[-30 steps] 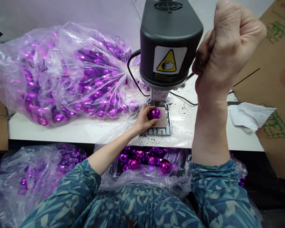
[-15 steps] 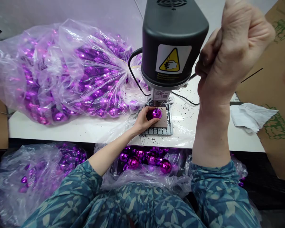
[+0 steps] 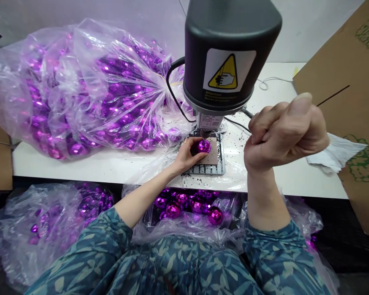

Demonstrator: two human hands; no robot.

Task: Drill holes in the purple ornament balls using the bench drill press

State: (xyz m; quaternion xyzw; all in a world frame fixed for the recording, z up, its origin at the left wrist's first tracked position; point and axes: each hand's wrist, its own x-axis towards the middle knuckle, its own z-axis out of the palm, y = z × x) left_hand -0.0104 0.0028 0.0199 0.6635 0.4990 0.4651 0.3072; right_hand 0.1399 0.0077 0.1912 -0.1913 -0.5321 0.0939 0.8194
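A purple faceted bauble [image 3: 204, 146] sits on a brown square board [image 3: 213, 157], on the slotted metal base [image 3: 222, 164] of a small black drill press [image 3: 230, 32]. My left hand [image 3: 187, 156] pinches the bauble from its left side, thumb in front and fingers behind. The press's chuck [image 3: 206, 133] is right above the bauble; whether the bit touches it I cannot tell. My right hand [image 3: 287, 135] is closed in a fist, raised to the right of the press head. Whatever lies inside that fist is hidden.
A big tied plastic bag of purple baubles [image 3: 110, 98] covers the left of the white table [image 3: 64, 168]. More baubles [image 3: 197, 206] lie in an open bag below the table edge. Dark shavings surround the base. Crumpled white paper [image 3: 335, 157] and a cardboard box [image 3: 359, 94] stand right.
My right fist has come down and swung nearer the table beside the press head. My left hand still pinches the bauble in the same place. The view has shifted slightly.
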